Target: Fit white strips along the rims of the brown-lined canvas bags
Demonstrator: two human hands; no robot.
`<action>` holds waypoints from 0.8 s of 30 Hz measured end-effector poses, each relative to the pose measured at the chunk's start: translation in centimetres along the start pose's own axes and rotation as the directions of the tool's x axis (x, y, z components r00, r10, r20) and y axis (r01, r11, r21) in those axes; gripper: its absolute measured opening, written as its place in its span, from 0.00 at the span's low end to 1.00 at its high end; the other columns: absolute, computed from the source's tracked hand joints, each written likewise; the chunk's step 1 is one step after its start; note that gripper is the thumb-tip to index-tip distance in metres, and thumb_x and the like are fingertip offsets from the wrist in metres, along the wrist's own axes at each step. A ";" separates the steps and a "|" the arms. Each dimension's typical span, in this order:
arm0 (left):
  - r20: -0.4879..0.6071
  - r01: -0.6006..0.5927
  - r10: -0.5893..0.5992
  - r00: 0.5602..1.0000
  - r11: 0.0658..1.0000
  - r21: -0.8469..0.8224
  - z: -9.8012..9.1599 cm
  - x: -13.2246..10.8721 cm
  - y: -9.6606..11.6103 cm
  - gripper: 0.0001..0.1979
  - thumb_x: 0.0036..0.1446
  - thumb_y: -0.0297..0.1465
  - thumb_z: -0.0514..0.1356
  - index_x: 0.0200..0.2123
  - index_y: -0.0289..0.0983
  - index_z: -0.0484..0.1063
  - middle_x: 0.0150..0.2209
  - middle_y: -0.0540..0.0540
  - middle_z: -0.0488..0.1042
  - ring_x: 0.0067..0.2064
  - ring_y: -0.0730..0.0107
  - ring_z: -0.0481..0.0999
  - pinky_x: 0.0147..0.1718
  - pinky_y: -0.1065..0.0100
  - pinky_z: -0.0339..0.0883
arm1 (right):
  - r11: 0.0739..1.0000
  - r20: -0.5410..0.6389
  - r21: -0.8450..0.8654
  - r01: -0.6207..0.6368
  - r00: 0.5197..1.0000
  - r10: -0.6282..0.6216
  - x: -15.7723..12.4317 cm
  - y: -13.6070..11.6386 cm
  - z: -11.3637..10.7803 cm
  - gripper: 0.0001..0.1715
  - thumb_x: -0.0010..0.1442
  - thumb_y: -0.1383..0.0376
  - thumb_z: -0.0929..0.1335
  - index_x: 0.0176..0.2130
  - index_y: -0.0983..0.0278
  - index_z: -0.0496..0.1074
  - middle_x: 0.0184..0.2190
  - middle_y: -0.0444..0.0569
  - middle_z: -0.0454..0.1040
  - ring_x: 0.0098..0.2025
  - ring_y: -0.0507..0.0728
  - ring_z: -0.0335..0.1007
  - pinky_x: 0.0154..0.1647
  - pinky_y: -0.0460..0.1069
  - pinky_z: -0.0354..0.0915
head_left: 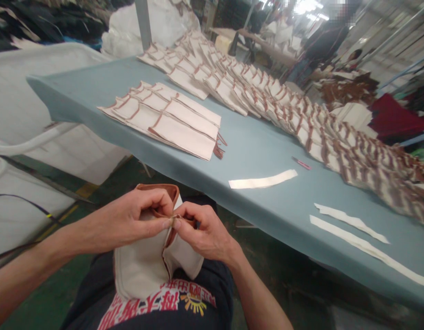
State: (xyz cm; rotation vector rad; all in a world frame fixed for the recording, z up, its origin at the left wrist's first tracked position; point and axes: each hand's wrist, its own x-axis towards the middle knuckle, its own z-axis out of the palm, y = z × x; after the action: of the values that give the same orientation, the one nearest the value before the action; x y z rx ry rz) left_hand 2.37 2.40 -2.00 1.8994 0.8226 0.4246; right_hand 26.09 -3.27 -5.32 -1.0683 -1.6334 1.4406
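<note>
Over my lap hangs a cream cloth bag [139, 266] with brown binding along its top edge and seam. My left hand [146, 213] pinches the brown-bound edge from the left, thumb and forefinger pressed together. From the right, my right hand [198, 227] pinches the same edge, and the two thumb tips nearly meet at the seam. Whatever small piece lies between the fingertips is too fine to make out. The bag's lower part drapes loosely against a dark garment with red and white lettering.
On the blue-covered table [267, 211] lie overlapping cream pieces with brown binding [177, 114], a long heap of similar pieces [253, 91], small red-handled snips [302, 163] and several cream strips [263, 179]. A white curved cart [61, 59] stands left. A person [322, 46] is behind the table.
</note>
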 end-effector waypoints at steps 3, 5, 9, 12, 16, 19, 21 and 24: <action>0.000 -0.021 0.021 1.000 0.999 0.024 -0.1 0.3 0.1 0.13 0.73 0.38 0.65 0.33 0.40 0.76 0.29 0.55 0.75 0.29 0.71 0.70 0.27 0.73 0.62 | 1.000 -0.012 -0.020 0.007 1.000 -0.007 -0.1 -0.1 -0.1 0.12 0.73 0.58 0.73 0.37 0.62 0.78 0.24 0.37 0.67 0.26 0.50 0.54 0.27 0.47 0.52; -0.009 -0.042 0.043 0.999 0.998 0.054 -0.2 0.4 0.2 0.13 0.73 0.37 0.64 0.33 0.40 0.77 0.30 0.54 0.76 0.30 0.71 0.72 0.28 0.73 0.64 | 0.999 -0.010 -0.029 0.014 1.000 -0.014 -0.1 -0.2 -0.1 0.13 0.73 0.57 0.73 0.37 0.61 0.77 0.24 0.36 0.66 0.26 0.50 0.54 0.27 0.47 0.52; -0.029 -0.077 0.080 0.996 0.992 0.103 -0.5 0.4 0.4 0.14 0.74 0.37 0.63 0.34 0.40 0.79 0.29 0.53 0.78 0.29 0.71 0.74 0.27 0.73 0.64 | 0.999 -0.006 -0.035 -0.006 1.000 0.006 0.0 -0.3 -0.2 0.13 0.73 0.58 0.72 0.36 0.61 0.76 0.24 0.37 0.66 0.26 0.50 0.55 0.27 0.47 0.52; -0.027 -0.079 0.082 0.996 0.992 0.099 -0.7 0.2 0.6 0.15 0.74 0.38 0.63 0.33 0.40 0.79 0.28 0.54 0.77 0.28 0.71 0.73 0.27 0.73 0.64 | 0.999 0.013 -0.014 -0.037 0.999 0.037 0.0 -0.5 -0.1 0.13 0.73 0.58 0.72 0.36 0.61 0.77 0.24 0.37 0.67 0.26 0.50 0.54 0.27 0.47 0.52; -0.024 -0.063 0.065 0.998 0.994 0.088 -0.7 0.2 0.7 0.14 0.72 0.36 0.63 0.31 0.40 0.79 0.27 0.54 0.76 0.28 0.71 0.72 0.26 0.74 0.64 | 0.999 0.030 -0.013 -0.035 0.999 0.035 0.1 -0.6 -0.2 0.14 0.73 0.57 0.72 0.35 0.61 0.76 0.24 0.37 0.67 0.25 0.50 0.54 0.27 0.48 0.52; -0.020 -0.049 0.050 0.999 0.995 0.082 -0.7 0.2 0.6 0.13 0.71 0.36 0.63 0.31 0.40 0.78 0.28 0.54 0.77 0.29 0.71 0.73 0.27 0.74 0.65 | 0.999 0.029 -0.018 -0.031 0.999 0.031 0.2 -0.7 -0.2 0.15 0.73 0.57 0.72 0.35 0.61 0.74 0.24 0.37 0.65 0.26 0.50 0.53 0.28 0.48 0.51; -0.022 -0.044 0.046 0.999 0.996 0.075 -0.6 0.3 0.4 0.14 0.71 0.36 0.63 0.31 0.40 0.79 0.28 0.54 0.77 0.29 0.71 0.73 0.28 0.74 0.65 | 0.999 0.025 -0.027 -0.040 0.999 0.040 0.2 -0.7 -0.2 0.16 0.73 0.56 0.71 0.34 0.61 0.73 0.24 0.36 0.63 0.26 0.50 0.52 0.28 0.48 0.51; -0.030 -0.028 0.030 0.999 0.998 0.064 -0.5 0.3 0.0 0.15 0.72 0.38 0.64 0.32 0.40 0.79 0.29 0.54 0.77 0.30 0.71 0.73 0.28 0.73 0.66 | 0.996 0.020 -0.059 -0.060 0.998 0.061 0.3 -0.6 -0.2 0.18 0.73 0.54 0.71 0.33 0.60 0.72 0.24 0.36 0.62 0.26 0.50 0.53 0.28 0.48 0.49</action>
State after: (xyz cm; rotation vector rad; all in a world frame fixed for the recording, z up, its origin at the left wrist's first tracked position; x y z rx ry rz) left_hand 2.28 3.00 -1.77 1.9700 0.8383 0.4510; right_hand 26.09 -2.91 -4.66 -1.1473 -1.6807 1.4558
